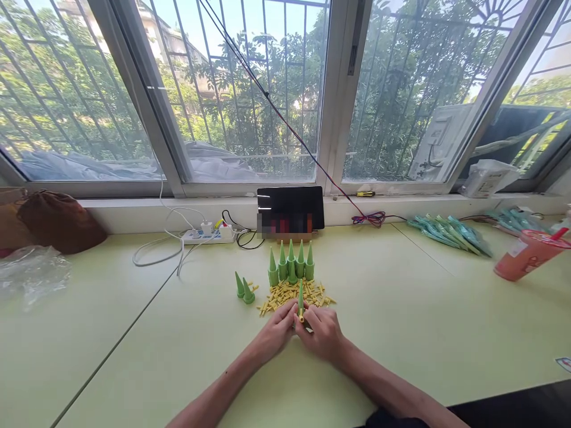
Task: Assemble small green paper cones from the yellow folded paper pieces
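My left hand point(277, 331) and my right hand point(323, 333) meet in front of the pile, both closed on one green cone piece point(301, 295) that points up and away. A small yellow piece point(301, 318) shows at its near end, by my right fingers. Just beyond my hands lies a loose pile of yellow pieces point(289, 294). Behind the pile stand several green cones point(291, 260) on ribbed bases. Two more green cones point(244, 290) stand to the left, with a few yellow bits beside them.
At the back are a dark tablet point(290, 208) and a power strip point(209, 236) with cables. A red cup point(526, 255) and teal plastic packets point(450, 233) stand or lie right. A brown bag point(60, 221) and clear plastic point(38, 273) are left.
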Available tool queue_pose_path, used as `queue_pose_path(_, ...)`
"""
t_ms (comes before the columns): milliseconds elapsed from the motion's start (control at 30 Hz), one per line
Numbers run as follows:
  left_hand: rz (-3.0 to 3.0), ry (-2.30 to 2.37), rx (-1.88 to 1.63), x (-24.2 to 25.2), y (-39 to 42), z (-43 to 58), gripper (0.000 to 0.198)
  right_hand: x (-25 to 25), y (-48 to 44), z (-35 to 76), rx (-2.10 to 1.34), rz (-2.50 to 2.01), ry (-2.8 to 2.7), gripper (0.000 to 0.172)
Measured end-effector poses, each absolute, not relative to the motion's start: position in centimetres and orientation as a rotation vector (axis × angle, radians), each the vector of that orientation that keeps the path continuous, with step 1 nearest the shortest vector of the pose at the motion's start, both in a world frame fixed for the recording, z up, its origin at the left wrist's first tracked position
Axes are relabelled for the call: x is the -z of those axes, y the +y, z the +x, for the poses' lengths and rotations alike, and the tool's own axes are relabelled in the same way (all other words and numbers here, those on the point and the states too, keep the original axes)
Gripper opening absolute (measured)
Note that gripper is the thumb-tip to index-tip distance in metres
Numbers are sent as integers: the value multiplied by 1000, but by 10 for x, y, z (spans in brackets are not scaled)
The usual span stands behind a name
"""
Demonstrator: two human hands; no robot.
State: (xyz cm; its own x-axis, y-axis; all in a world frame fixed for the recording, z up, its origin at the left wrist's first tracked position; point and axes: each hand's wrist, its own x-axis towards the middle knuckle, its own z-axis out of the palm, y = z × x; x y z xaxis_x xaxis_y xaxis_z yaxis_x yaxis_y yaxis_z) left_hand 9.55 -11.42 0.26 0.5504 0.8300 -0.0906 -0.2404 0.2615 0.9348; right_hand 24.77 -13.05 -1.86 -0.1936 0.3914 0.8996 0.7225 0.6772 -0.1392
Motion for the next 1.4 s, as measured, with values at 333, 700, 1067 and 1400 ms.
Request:
queue_pose_path(333,1354,784,-905,-16,-101,85,38,19,-130,252,294,-893,-1827,25)
queue_pose_path(700,1707,1156,-1136,-20,-90,75,33,19,-119,258,0,-1082,-1519,32)
queue_pose_path(1067,1914,1344,-1092,-13,-95,79,17,26,-117,258,-25,-1123,-1565,26)
queue_pose_path(1400,2041,1388,-1070,-6,-92,79,20,22,-118,258,10,-1171,-1698,18)
